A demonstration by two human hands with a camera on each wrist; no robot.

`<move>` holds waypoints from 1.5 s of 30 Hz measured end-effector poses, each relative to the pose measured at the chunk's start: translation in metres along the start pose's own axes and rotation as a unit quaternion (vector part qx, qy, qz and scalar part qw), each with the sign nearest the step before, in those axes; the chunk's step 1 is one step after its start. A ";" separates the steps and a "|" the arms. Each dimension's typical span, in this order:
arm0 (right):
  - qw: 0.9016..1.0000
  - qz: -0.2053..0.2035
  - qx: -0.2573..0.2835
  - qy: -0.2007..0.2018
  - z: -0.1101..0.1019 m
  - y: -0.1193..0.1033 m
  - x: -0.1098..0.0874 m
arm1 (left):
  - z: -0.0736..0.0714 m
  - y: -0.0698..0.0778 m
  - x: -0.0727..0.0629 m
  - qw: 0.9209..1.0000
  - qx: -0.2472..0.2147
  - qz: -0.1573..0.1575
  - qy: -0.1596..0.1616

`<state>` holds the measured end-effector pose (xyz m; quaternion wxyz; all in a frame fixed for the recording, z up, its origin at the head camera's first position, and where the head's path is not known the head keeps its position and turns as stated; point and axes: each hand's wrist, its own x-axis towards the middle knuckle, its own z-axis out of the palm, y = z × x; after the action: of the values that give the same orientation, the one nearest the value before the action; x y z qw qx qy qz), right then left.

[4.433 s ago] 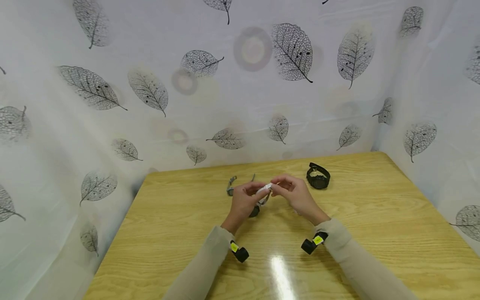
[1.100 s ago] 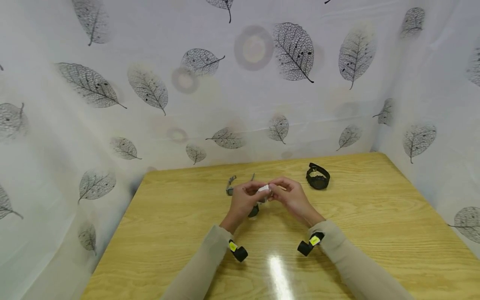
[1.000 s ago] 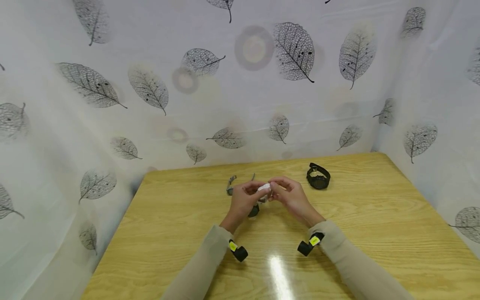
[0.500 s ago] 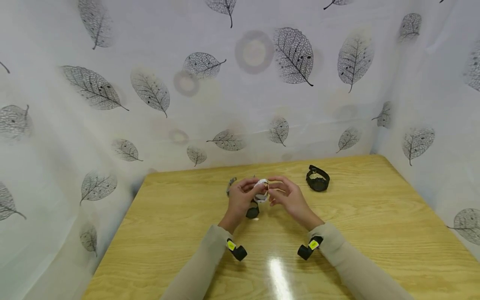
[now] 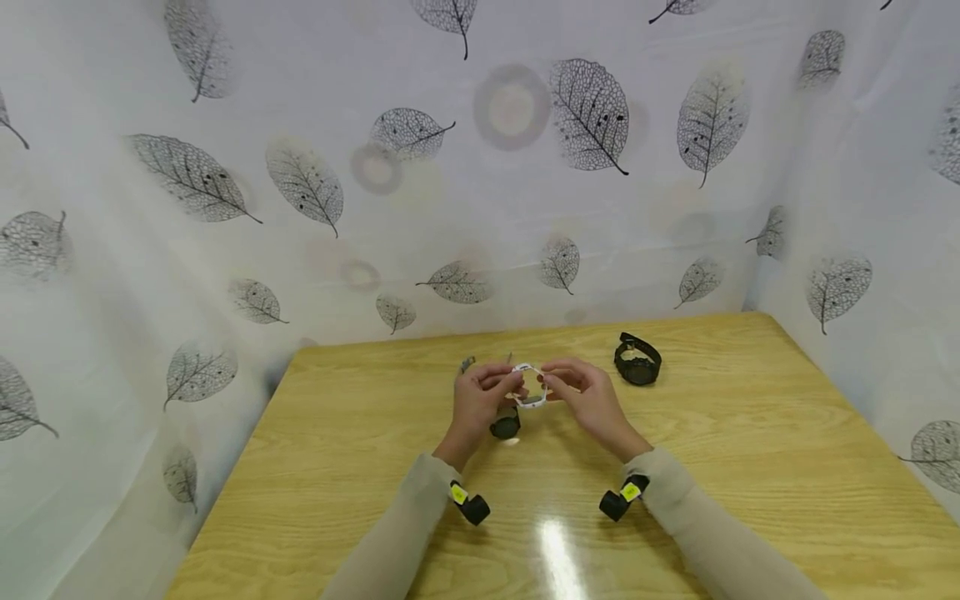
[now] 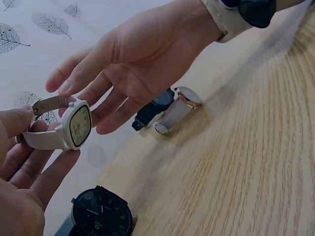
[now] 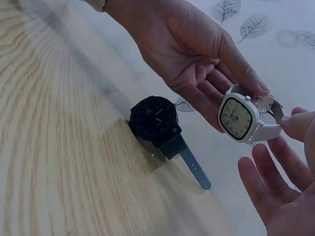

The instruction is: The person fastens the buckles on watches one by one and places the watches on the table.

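Note:
My left hand (image 5: pixel 476 404) and right hand (image 5: pixel 592 404) hold a white wristwatch (image 5: pixel 532 402) between them above the table. Its strap stands up as a loop, and both wrist views show its rounded-square case (image 7: pixel 238 118) with a pale dial. In the left wrist view, the left thumb and fingers pinch the strap (image 6: pixel 43 140). The right wrist view shows the right thumb on the strap's far end. Just below the left hand lies a black round-faced watch (image 5: pixel 505 425), partly hidden by that hand.
A black watch (image 5: pixel 638 370) with a looped strap rests at the back right. Behind my left hand, part of a grey watch strap (image 5: pixel 467 364) shows. In the left wrist view, a watch with a rose-gold case (image 6: pixel 189 97) lies beside a dark watch (image 6: pixel 160 101). A leaf-patterned cloth borders the wooden table.
The white watch has turned between my hands, so its loop now shows open from above. My hands have drawn slightly apart. The black watch below the left hand is more exposed.

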<state>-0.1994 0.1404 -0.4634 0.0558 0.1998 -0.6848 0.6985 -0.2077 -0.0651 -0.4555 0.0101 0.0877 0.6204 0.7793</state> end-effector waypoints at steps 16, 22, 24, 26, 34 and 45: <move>0.999 0.017 0.039 -0.029 0.001 0.002 0.001 | -0.007 -0.003 -0.001 0.998 0.022 0.021 -0.054; 0.998 0.043 0.047 -0.015 0.001 0.002 0.001 | -0.014 -0.007 -0.002 0.989 0.062 0.062 -0.120; 0.997 0.052 0.050 -0.009 0.001 0.001 0.001 | -0.016 -0.008 -0.002 0.987 0.079 0.068 -0.126; 0.997 0.059 0.048 -0.005 0.000 0.000 0.001 | -0.017 -0.009 -0.002 0.985 0.090 0.073 -0.127; 0.996 0.074 0.034 -0.025 -0.004 -0.002 -0.001 | -0.018 -0.007 -0.006 0.980 0.125 0.070 -0.138; 0.993 0.056 0.012 -0.105 -0.020 -0.003 -0.005 | -0.015 -0.003 -0.004 0.979 0.131 0.046 -0.147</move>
<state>-0.1977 0.1616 -0.4621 -0.0585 0.2339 -0.6885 0.6840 -0.2069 -0.0797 -0.4626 0.0531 0.2302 0.7045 0.6692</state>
